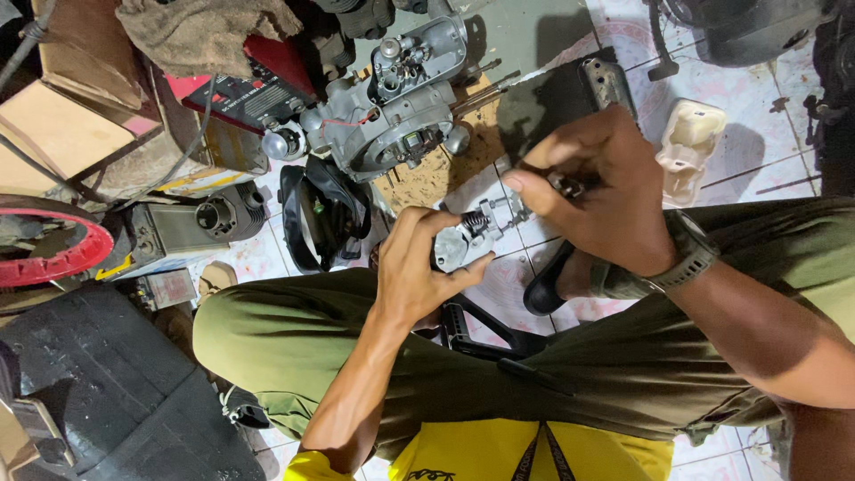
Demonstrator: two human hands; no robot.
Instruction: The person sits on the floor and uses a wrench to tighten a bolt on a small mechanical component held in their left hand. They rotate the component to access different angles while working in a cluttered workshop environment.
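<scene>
My left hand (417, 267) grips a small silver metal assembly (470, 236) with a coil spring on it, held above my knees. My right hand (598, 200), with a grey watch (690, 251) on its wrist, pinches the far end of the same part between thumb and fingers. I sit with legs in olive trousers (294, 347) and a yellow shirt (534, 450). Ahead of my hands a grey engine casing (392, 116) rests on a wooden board (445, 165).
A black ring-shaped part (322, 214) lies on the tiled floor beside the engine. At left stand a finned cylinder (200, 223), a red wheel rim (62, 254), wooden boxes (62, 134) and a black case (107, 383). A cream plastic piece (690, 142) lies at right.
</scene>
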